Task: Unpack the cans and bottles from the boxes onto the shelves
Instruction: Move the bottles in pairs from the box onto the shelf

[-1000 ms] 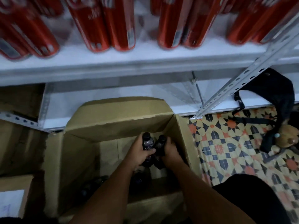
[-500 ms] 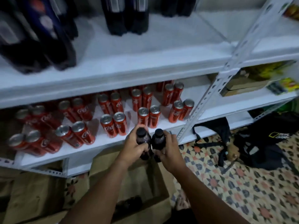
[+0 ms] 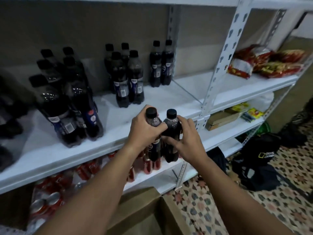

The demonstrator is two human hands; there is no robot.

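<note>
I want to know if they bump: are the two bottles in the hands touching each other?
Touching. The head view shows the left bottle and right bottle pressed side by side at their shoulders, no gap between them.

red cans (image 3: 88, 168) half hidden under the shelf (image 3: 55, 155); box (image 3: 149, 216) cut off below.

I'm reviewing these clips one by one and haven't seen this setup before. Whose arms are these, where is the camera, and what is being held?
There is no machine here: a person wears one camera on the head, looking down at their own arms. The left hand grips one dark bottle, the right hand the other bottle, side by side in front of the white shelf. More dark bottles stand on that shelf, red cans on the one below. An open cardboard box sits underneath.
</note>
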